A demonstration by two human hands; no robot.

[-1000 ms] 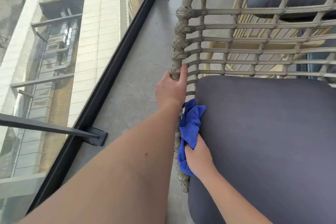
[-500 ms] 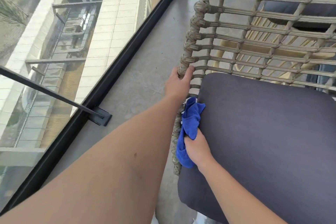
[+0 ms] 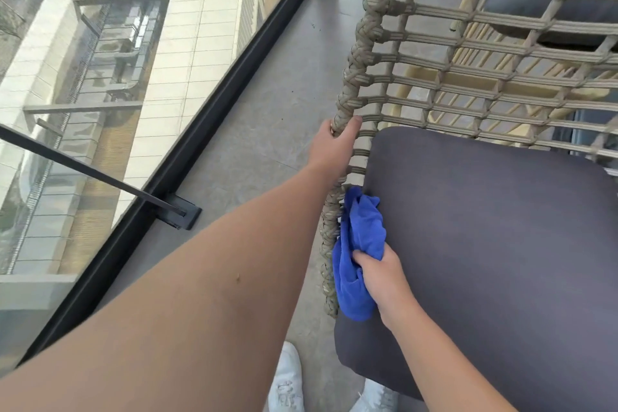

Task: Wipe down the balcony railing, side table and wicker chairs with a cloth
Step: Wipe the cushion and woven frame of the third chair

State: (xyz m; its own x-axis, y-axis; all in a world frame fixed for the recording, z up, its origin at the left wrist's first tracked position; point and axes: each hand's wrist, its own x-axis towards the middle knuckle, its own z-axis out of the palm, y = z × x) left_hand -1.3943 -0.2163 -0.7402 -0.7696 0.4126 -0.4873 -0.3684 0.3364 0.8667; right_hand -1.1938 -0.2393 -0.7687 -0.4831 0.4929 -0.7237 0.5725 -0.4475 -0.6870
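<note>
A wicker chair (image 3: 374, 50) of tan woven cord fills the right half of the head view, with a dark grey cushion (image 3: 495, 244) on its seat. My left hand (image 3: 334, 147) grips the chair's braided left edge just above the cushion. My right hand (image 3: 384, 281) holds a bunched blue cloth (image 3: 359, 251) against the lower part of that same woven edge, beside the cushion's left side. The balcony railing shows as a dark slanted bar (image 3: 87, 170) with a glass panel at the left.
A black floor channel (image 3: 214, 84) holds the glass along the grey tiled floor (image 3: 267, 130). A black bracket (image 3: 180, 214) anchors the bar. A second wicker chair (image 3: 551, 7) stands behind the first. My white shoes (image 3: 287, 381) are at the bottom edge.
My right hand has slid the blue cloth a little down the chair's woven edge. My left hand keeps its grip on the edge. The view has tilted downward, bringing my shoes into sight.
</note>
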